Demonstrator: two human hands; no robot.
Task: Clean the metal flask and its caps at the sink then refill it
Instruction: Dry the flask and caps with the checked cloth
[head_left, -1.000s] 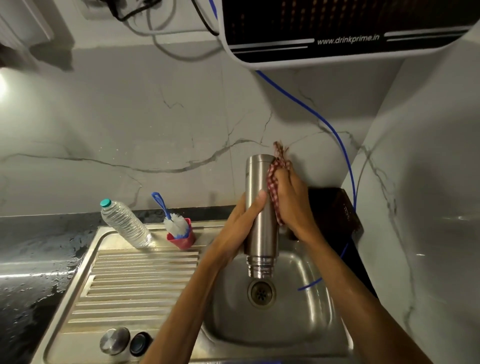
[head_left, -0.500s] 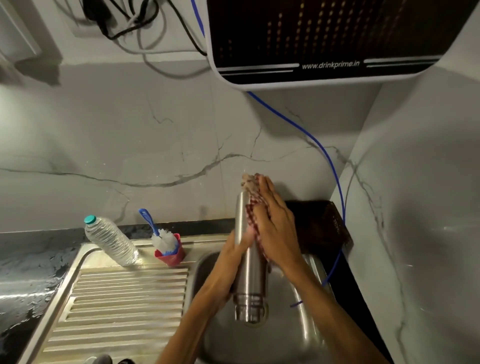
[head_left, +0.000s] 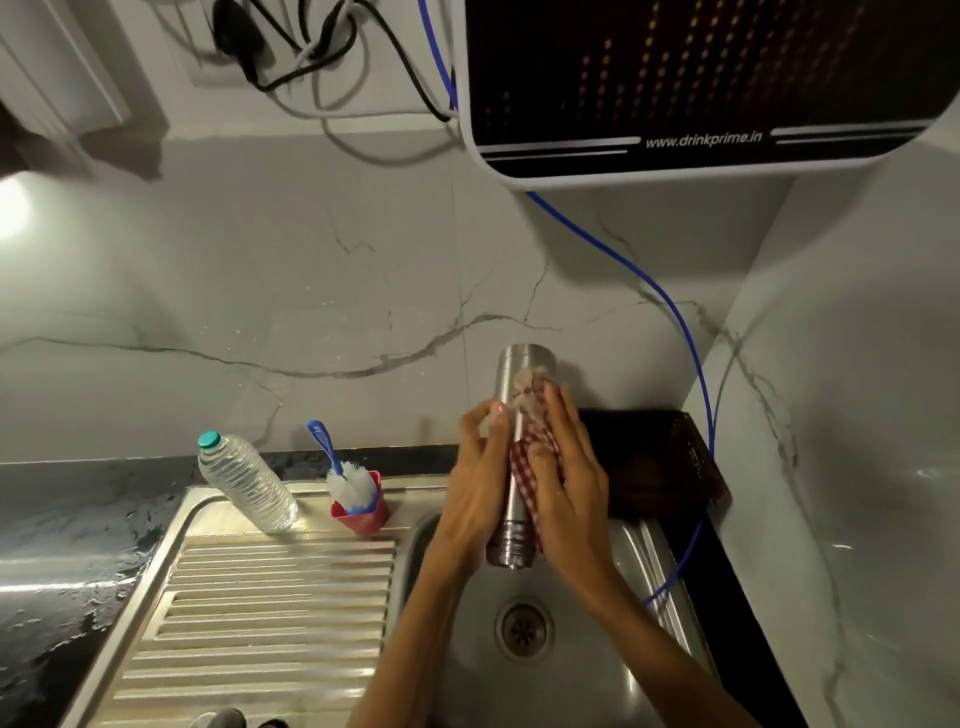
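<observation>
I hold the metal flask (head_left: 522, 366) upside down over the sink basin (head_left: 582, 670), its threaded mouth pointing at the drain. My left hand (head_left: 475, 493) grips the flask's left side. My right hand (head_left: 569, 483) presses a red-and-white checked cloth (head_left: 522, 457) against the flask's right side. Two caps (head_left: 223, 719) show partly at the bottom edge, on the drainboard.
A clear plastic water bottle (head_left: 244, 483) leans at the back of the ribbed drainboard (head_left: 270, 613). A red cup (head_left: 363, 512) holds a blue-handled bottle brush (head_left: 343, 475). A dark box (head_left: 660, 462) fills the corner. A water purifier (head_left: 691, 83) hangs above, with a blue tube (head_left: 675, 312).
My right hand with the cloth has slid down the flask from its upper end toward the middle. The view has tilted, so the sink and flask shift in the picture.
</observation>
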